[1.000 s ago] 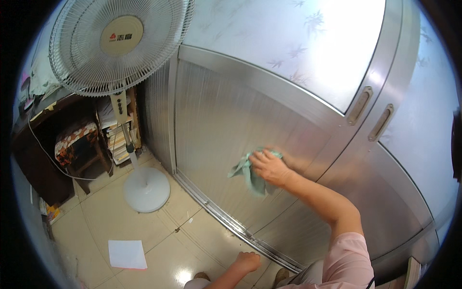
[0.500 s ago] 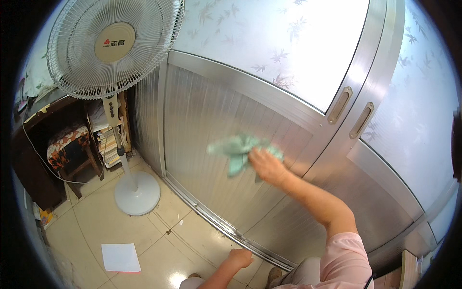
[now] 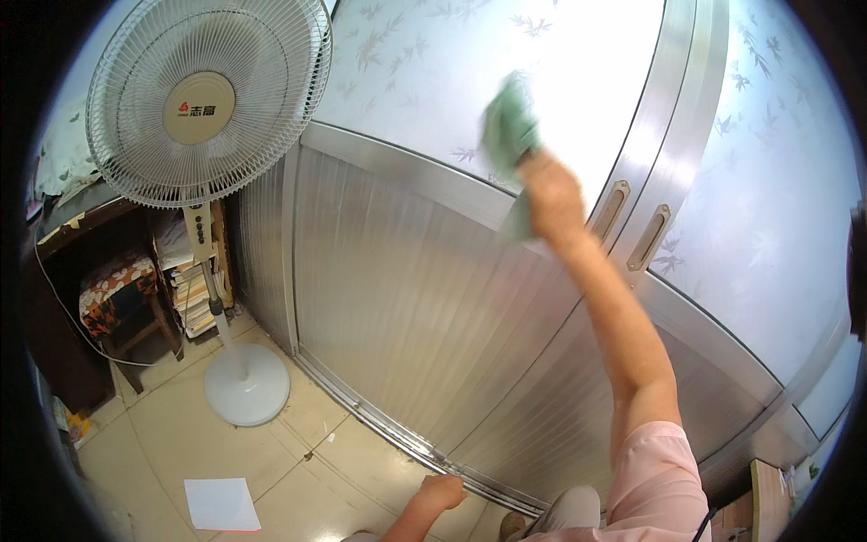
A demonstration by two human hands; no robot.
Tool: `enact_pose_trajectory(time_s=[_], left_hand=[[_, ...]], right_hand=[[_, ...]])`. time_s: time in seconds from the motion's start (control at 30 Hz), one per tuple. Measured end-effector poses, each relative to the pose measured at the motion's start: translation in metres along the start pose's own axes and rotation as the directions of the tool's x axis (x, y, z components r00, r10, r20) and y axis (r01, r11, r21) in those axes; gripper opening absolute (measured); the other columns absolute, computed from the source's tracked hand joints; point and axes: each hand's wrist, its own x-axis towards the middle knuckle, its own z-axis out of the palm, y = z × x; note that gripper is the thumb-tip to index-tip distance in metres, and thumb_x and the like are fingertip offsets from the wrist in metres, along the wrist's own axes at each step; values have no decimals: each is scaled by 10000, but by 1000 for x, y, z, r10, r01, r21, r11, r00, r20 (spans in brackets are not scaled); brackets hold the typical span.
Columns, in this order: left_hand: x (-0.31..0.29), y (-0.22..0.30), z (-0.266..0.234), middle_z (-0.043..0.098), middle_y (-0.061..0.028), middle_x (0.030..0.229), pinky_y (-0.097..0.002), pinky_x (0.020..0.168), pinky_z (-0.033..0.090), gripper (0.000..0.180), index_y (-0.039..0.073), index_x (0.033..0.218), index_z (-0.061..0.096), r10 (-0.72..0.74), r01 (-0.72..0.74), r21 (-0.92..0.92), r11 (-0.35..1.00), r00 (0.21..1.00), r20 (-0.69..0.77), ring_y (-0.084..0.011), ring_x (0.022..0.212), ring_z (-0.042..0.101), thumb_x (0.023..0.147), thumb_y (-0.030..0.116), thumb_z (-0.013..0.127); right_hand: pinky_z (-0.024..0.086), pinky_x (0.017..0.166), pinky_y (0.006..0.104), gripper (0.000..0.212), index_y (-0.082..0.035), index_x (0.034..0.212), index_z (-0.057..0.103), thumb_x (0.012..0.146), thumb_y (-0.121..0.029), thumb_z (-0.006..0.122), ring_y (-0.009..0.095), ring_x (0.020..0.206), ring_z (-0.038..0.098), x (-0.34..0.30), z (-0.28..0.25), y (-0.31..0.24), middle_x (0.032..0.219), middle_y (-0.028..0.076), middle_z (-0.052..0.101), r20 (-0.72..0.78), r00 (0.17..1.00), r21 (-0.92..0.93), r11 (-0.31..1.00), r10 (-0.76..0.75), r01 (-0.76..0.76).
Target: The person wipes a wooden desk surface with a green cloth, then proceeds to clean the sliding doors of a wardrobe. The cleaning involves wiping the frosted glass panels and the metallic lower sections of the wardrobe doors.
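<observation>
Holding a green cloth (image 3: 511, 126) clamped in the fingers of the right hand (image 3: 553, 199), with fingertips directed up and to the left. Seeing the larger part of the cloth beyond the fingertips, raised in front of the bright frosted pane (image 3: 397, 81); seeing also a smaller end coming out lower, at the left of the hand, before the metal rail (image 3: 406, 172). Blurred here, so cannot tell the exact place of each finger, nor whether touching the glass. Going outward, finding a recessed handle (image 3: 610, 208) just beside the right wrist, and below the rail a ribbed panel (image 3: 406, 280). Having the left hand (image 3: 442, 492) low, with fingers curled together toward the palm, seen above the door track (image 3: 388, 426). Farther to the left, noticing a white paper (image 3: 221, 504) lying on the tiled floor (image 3: 352, 492), a standing fan (image 3: 199, 108), and behind its pole a stool (image 3: 117, 289) with patterned cover.
</observation>
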Motion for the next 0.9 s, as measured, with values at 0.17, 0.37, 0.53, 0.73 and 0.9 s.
enact_pose_trajectory(time_s=[0.17, 0.37, 0.53, 0.73, 0.9], left_hand=[[-10, -7, -2, 628, -139, 1190, -453, 899, 487, 453, 59, 1165, 609, -25, 23, -28, 999, 998, -57, -318, 1100, 603, 925, 436, 535], [-13, -2, 2, 661, -128, 1155, -468, 919, 465, 399, 59, 1117, 657, -20, 20, -5, 1000, 998, -60, -310, 1086, 622, 926, 394, 554], [-8, -6, 7, 667, -140, 1135, -473, 898, 481, 398, 56, 1096, 666, -29, 26, -36, 999, 997, -77, -322, 1081, 622, 924, 395, 547], [-15, -12, 1, 664, -139, 1139, -457, 880, 491, 388, 54, 1088, 665, -51, 49, -31, 998, 996, -68, -321, 1071, 627, 919, 384, 550], [-16, -10, 3, 633, -157, 1142, -479, 863, 499, 424, 48, 1122, 609, -17, 16, -19, 1000, 999, -46, -342, 1052, 614, 936, 419, 520]], right_hand=[[358, 1070, 474, 305, -111, 1094, 644, 805, -57, 565, 295, 1266, 475, -61, 19, -41, 1290, 119, 535, 35, 804, 81, 803, -594, 590], [321, 1085, 511, 319, -47, 1089, 636, 778, -12, 576, 310, 1265, 481, 18, -13, -12, 1264, 117, 571, -397, 917, -147, 989, -44, -16], [302, 1103, 489, 284, -13, 1045, 667, 806, -105, 546, 309, 1306, 436, -7, 62, -94, 1294, 108, 564, -250, 944, -141, 973, -213, 182], [281, 1115, 478, 283, -7, 980, 704, 808, -190, 574, 299, 1303, 428, -120, 123, -162, 1196, 112, 613, 94, 820, 86, 825, -565, 559], [316, 1099, 491, 228, -6, 904, 697, 751, -132, 584, 311, 1239, 493, -101, 138, -146, 1123, 138, 634, -129, 856, 23, 861, -501, 508]])
